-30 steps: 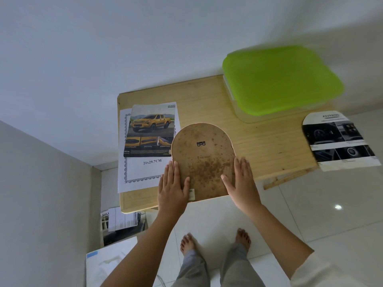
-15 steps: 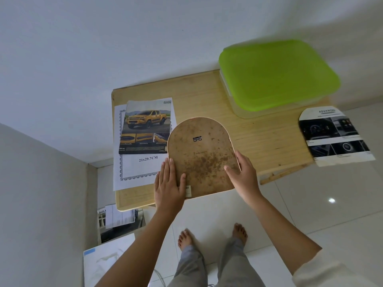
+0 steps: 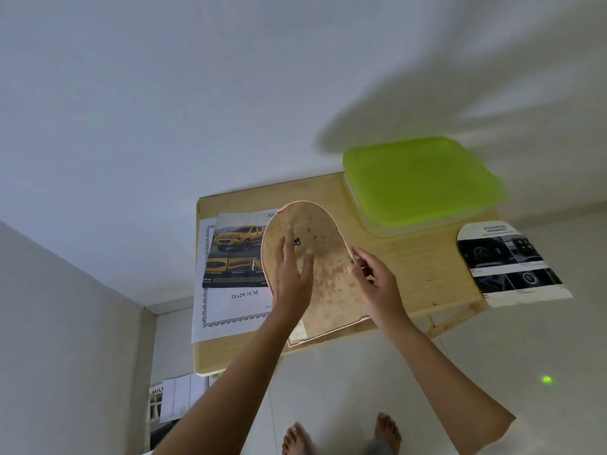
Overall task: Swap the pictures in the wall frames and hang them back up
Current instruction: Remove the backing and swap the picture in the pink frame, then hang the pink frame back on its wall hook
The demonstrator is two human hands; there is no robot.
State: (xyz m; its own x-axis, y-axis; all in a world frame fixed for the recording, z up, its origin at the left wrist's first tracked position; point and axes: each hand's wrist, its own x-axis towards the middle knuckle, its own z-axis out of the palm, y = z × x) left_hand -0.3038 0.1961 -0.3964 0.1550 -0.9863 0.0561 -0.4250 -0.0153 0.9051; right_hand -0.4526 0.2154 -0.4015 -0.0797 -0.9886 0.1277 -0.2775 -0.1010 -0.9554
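Because the arched frame [image 3: 328, 290] lies back-up on the table [image 3: 420, 267] mid-picture, the left hand [image 3: 292, 284] steadies it, fingers [image 3: 285, 246] spread; the right hand [image 3: 377, 287] pinches its right edge, likely to pry the backing

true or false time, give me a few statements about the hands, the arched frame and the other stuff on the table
1. The left hand lies with straight fingers on the brown back of the arched frame. True.
2. The green-lidded container stands on the floor. False: it stands on the wooden table, at its far right corner.
3. The right hand grips the frame's right edge. True.
4. The truck picture left of the frame shows a red truck. False: the truck is yellow.
5. The person wears shoes. False: the feet are bare.
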